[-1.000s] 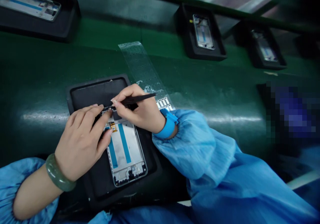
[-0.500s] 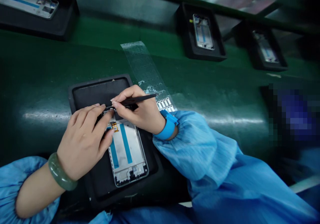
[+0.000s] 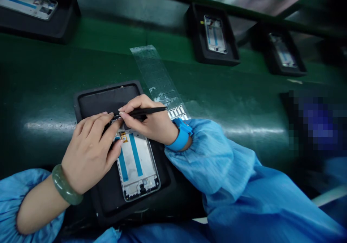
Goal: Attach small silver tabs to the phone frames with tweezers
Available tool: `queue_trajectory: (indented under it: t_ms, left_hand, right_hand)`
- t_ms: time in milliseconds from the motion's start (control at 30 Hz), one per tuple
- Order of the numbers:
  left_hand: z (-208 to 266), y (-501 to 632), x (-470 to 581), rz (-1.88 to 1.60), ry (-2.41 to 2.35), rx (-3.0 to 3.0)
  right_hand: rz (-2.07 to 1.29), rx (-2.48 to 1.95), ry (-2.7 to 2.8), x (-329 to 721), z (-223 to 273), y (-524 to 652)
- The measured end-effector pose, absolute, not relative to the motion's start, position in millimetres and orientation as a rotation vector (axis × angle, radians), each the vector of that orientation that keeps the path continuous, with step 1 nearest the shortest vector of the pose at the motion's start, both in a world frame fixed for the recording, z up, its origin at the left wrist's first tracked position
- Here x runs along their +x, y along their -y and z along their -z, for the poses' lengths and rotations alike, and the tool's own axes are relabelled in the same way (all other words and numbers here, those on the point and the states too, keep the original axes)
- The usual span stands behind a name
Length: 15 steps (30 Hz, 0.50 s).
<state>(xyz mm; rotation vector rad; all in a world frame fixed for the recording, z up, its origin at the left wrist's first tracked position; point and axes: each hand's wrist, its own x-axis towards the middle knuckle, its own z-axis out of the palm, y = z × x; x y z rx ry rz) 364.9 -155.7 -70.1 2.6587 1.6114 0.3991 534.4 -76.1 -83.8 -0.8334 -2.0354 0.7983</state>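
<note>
A silver phone frame (image 3: 150, 159) with two blue strips and a small gold flex cable (image 3: 124, 137) lies in a black tray (image 3: 107, 204) in front of me. My left hand (image 3: 90, 147) is bent over its upper left part, fingers and thumb pressing on it and holding it steady. Dark tweezers (image 3: 151, 110) are pinched in my right hand (image 3: 150, 123), their rear end pointing right. The tweezer tips are over the frame's top edge, mostly hidden by the fingers, so I cannot see whether they grip anything.
A clear plastic sheet (image 3: 157, 71) with small white-framed stickers (image 3: 176, 111) lies behind my right hand. Along the back stand black boxes holding similar phone frames, at left (image 3: 66, 26), centre right (image 3: 230, 55) and right (image 3: 294, 70). A pixelated purple-blue patch (image 3: 320, 122) shows at far right.
The black boxes at the back have shifted slightly left relative to the tray. My right hand and the tweezers have tipped a little, the rear end lower; my left hand keeps its place.
</note>
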Motion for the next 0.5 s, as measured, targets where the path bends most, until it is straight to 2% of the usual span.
queue_trajectory:
  t_ms: [500]
  left_hand:
    - [69.0,155.3,365.7,-0.384,-1.628,2.669]
  right_hand:
    - [-0.673,-0.804,2.194,531.4,78.0,74.3]
